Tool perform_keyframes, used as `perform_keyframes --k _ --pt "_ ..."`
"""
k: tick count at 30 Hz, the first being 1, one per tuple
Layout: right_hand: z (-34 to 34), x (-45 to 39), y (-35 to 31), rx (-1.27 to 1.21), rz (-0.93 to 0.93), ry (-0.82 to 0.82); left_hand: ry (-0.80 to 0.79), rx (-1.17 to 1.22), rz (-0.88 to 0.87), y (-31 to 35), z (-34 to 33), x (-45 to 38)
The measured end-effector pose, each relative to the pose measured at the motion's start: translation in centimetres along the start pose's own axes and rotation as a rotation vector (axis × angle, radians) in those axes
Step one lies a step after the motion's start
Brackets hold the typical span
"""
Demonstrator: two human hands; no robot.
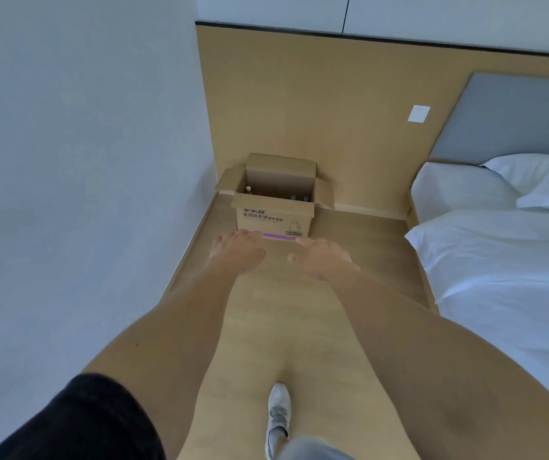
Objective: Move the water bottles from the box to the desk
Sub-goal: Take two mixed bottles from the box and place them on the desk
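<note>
An open cardboard box (274, 218) with printed text and a purple stripe stands on the wooden floor in the corner, against the wood wall panel. Inside it, only the caps of several water bottles (294, 197) show above the front wall. My left hand (238, 249) and my right hand (324, 257) are stretched forward side by side, fingers straight, empty, short of the box's lower front. No desk is in view.
A bed (505, 247) with white sheets and pillows fills the right side. A pale wall (84, 161) runs along the left. A strip of wooden floor (299, 327) lies between them; my shoe (278, 413) is on it.
</note>
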State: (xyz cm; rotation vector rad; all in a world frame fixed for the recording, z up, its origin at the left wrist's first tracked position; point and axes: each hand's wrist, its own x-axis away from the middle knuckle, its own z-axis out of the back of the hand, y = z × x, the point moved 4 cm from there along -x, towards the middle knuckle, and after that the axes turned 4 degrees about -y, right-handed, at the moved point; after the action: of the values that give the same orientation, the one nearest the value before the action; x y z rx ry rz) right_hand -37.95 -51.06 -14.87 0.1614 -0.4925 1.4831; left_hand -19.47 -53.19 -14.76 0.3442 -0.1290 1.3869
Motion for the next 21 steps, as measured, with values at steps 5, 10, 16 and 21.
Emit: perform_keyframes --k 5,10,16,21 --pt "4.2 -9.0 -1.0 -0.030 0.042 -0.003 0.012 0.001 0.033 -1.8 3.3 -8.9" --pt "8.0 -17.2 -1.1 -0.019 0.074 0.003 0.031 0.031 0.050 -2.2 6.2 -16.9" --pt "9.7 -23.5 -0.4 -0.022 0.064 -0.014 0.000 0.012 0.035 -1.8 7.6 -24.4" --pt "11.6 -28.8 1.2 -0.037 -0.050 -0.027 -0.035 -0.007 -0.006 -0.7 8.4 -31.3"
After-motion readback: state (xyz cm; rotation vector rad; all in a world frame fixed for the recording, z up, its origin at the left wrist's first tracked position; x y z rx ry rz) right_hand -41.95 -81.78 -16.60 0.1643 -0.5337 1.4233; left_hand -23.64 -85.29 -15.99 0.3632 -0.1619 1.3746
